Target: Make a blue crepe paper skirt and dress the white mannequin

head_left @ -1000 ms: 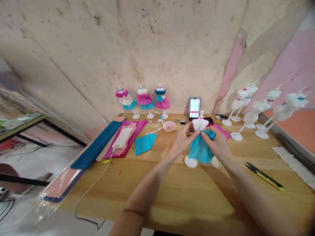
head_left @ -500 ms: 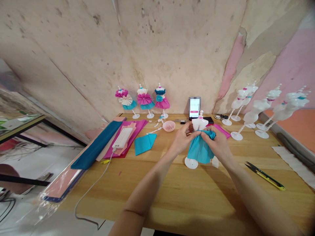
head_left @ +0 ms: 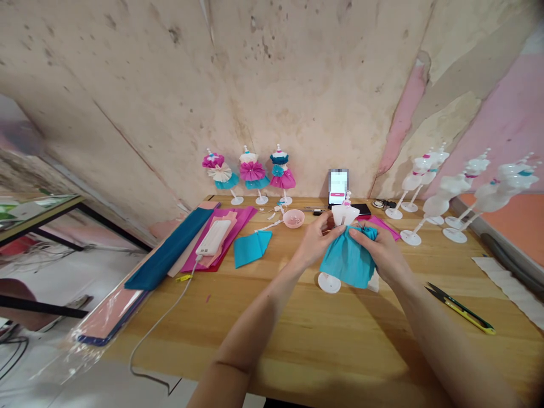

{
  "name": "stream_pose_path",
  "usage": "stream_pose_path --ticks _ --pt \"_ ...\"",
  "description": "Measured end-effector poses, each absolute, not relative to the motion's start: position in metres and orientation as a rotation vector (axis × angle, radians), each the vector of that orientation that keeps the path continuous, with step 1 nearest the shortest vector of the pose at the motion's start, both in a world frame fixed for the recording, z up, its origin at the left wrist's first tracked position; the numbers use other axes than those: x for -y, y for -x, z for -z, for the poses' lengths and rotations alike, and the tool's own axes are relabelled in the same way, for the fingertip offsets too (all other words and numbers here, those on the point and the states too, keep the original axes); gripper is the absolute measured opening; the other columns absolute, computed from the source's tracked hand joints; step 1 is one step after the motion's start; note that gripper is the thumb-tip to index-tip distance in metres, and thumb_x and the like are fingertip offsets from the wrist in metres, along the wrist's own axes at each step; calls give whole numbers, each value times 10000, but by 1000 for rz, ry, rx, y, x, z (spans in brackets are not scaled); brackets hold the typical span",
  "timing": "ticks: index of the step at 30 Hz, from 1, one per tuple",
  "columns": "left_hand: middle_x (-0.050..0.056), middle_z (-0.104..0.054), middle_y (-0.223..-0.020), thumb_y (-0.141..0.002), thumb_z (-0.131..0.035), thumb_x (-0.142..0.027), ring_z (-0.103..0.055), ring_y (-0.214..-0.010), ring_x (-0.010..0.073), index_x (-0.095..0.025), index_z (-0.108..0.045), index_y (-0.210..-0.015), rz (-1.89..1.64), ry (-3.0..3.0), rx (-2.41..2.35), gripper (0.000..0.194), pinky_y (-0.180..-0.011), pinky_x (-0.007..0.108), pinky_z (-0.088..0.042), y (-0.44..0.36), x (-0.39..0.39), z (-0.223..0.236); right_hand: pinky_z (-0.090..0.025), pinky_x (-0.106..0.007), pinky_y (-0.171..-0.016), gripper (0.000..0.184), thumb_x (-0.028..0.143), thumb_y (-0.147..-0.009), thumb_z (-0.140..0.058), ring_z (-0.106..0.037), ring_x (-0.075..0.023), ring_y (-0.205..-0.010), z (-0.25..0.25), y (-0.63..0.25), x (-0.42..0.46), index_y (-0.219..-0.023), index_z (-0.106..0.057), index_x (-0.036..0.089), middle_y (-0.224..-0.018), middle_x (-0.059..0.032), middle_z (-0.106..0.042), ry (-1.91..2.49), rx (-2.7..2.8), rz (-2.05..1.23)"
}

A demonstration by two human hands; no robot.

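Note:
A small white mannequin [head_left: 345, 214] on a round base [head_left: 329, 283] stands tilted between my hands. Blue crepe paper [head_left: 349, 262] hangs in gathered folds in front of its waist. My left hand [head_left: 318, 241] is closed at the mannequin's waist, the thumb pressing the paper's top edge against it; the other fingers go behind the body. With thumb and fingers pinched together, my right hand [head_left: 376, 243] grips the bunched top edge on the right side. A white scrap [head_left: 374, 282] shows partly behind the paper.
Dressed mannequins [head_left: 254, 170] stand by the wall; several bare ones [head_left: 457, 187] are at right. A phone [head_left: 338, 187] leans behind. Thread snips [head_left: 461, 309] lie right. Leftward are a pink bowl [head_left: 293, 219], folded blue paper [head_left: 251, 249], a power bank [head_left: 213, 238] and paper sheets [head_left: 174, 249].
The blue paper has spread wider and flatter below my hands, its lower edge swinging outward. My right hand has shifted slightly right. The view has moved a little.

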State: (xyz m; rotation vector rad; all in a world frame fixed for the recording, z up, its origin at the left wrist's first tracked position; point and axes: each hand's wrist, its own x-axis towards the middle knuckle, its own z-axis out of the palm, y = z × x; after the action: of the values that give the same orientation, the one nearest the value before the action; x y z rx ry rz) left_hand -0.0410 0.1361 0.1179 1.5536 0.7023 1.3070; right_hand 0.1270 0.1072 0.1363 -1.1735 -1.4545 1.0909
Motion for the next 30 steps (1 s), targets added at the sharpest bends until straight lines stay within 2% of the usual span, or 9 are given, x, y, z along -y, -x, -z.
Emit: stream_pose_path --ticks 6,16,22,30 --pt "125 -640 -1175 -862 -598 -461 -619 -1062 235 -157 -529 -1223 -1311 -1573 -725 476 -915 361 -497 40 -135 -118 -389 -253 -541 321 514 -818 -627 -497 -128 -595 -139 -128 -106 -903 -611 205 -731 9 -604 1219 1516 -980" --pt "118 -639 -1151 -865 -603 -415 -620 -1023 220 -159 -540 -1224 -1316 -1633 -814 446 -867 335 -516 39 -131 -122 -398 -276 -612 270 472 -841 -592 -532 -155 -661 -137 -126 -108 -874 -607 204 -763 -6 -626 1328 1648 -627" --pt "110 -650 -1103 -866 -599 -417 -626 -951 209 -158 -550 -1224 -1304 -1697 -844 444 -813 327 -518 40 -132 -122 -384 -274 -608 255 461 -846 -581 -533 -155 -661 -136 -125 -107 -844 -598 206 -763 -6 -632 1346 1658 -557" --pt "113 -652 -1127 -818 -659 -442 -634 -1005 218 -164 -559 -1180 -1301 -1577 -706 467 -877 353 -510 42 -137 -117 -397 -282 -634 262 470 -841 -591 -542 -162 -690 -135 -126 -109 -871 -598 210 -786 -8 -636 1344 1664 -599"
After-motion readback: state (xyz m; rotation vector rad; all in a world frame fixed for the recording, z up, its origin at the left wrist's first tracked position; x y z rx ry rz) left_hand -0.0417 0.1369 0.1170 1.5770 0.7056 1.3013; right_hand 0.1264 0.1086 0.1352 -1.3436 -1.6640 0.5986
